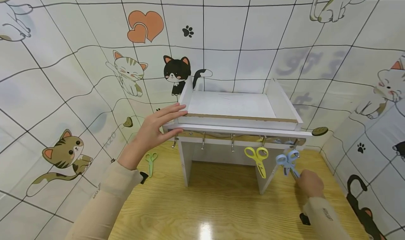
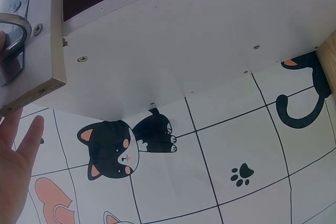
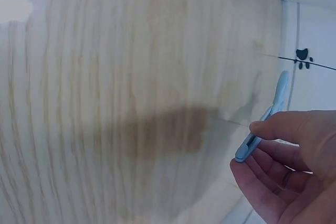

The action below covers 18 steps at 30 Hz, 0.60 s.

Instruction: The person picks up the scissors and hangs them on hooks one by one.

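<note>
My left hand (image 1: 155, 124) rests on the left end of a white stand (image 1: 237, 122), fingers on the tray rim and thumb lower at the front. In the left wrist view, part of this hand (image 2: 14, 163) shows beside the panel's corner. My right hand (image 1: 311, 184) pinches blue scissors (image 3: 270, 111) between thumb and fingers at their lower end. Their handles (image 1: 287, 160) are up by the rightmost hook; whether a loop is over it, I cannot tell. Yellow scissors (image 1: 261, 164) hang from the neighbouring hook, blades down.
Green scissors (image 1: 150, 164) lie at the left of the wood-grain table (image 1: 202, 201). More metal hooks (image 1: 203, 141) line the stand's front strip. Cat-print sheeting (image 1: 221, 25) encloses the back and both sides. The stand's legs (image 1: 186, 162) stand on the table.
</note>
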### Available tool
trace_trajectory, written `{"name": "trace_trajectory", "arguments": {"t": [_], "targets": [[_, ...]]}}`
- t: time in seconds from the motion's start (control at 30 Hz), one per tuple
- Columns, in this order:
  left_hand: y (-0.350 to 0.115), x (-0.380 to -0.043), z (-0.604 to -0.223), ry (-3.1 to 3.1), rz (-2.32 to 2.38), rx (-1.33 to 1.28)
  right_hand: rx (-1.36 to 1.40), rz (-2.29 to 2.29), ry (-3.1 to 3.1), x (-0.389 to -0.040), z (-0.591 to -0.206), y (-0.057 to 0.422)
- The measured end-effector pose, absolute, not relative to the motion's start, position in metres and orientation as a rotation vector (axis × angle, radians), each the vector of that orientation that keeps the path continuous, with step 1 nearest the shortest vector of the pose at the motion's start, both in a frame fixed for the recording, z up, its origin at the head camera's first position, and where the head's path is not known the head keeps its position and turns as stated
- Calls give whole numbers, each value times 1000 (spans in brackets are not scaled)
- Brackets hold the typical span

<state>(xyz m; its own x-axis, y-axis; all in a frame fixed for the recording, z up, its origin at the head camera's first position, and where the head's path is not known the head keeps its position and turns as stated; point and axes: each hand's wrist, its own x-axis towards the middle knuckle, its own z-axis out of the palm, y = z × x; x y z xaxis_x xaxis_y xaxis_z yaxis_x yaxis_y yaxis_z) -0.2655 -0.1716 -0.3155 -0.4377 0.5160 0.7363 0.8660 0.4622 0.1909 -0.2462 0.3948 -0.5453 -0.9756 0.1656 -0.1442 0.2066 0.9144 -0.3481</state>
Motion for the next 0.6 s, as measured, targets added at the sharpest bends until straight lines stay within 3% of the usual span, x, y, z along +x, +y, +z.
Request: {"name": "trace_trajectory", "arguments": {"t": [0.6], "targets": [[-171, -265, -315, -2107, -781, -1161, 246, -541, 3137, -238, -499, 412]]}}
